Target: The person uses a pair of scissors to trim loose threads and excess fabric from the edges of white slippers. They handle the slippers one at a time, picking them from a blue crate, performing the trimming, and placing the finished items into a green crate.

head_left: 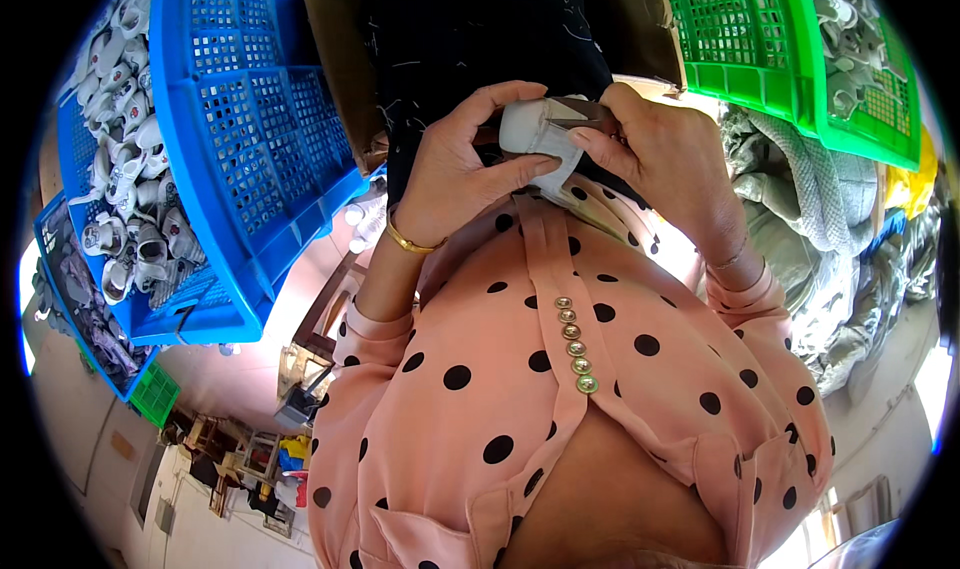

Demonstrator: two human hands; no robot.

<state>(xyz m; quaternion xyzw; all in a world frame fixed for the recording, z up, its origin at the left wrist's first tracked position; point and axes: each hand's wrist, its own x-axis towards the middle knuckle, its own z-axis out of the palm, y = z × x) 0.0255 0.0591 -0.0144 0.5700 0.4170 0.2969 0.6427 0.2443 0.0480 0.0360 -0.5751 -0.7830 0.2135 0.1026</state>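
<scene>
Between my two hands, in front of my waist, is a small whitish-grey shoe (535,129) with a rounded end toward the left. My left hand (450,169) is closed round that end, fingers on the far side and thumb along the near side. Closed as well, my right hand (665,144) grips the other end, its thumb pressed on the near side and its fingers bent over the top. Beside the right thumb shows a dark, shiny strip (592,116); I cannot make out what it is.
At the left, a blue plastic crate (255,139) stands tilted beside a heap of small white shoes (130,179). Far right hangs a green crate (745,29) above grey cloth bundles (820,199). Cardboard (340,49) flanks the dark cloth over my lap.
</scene>
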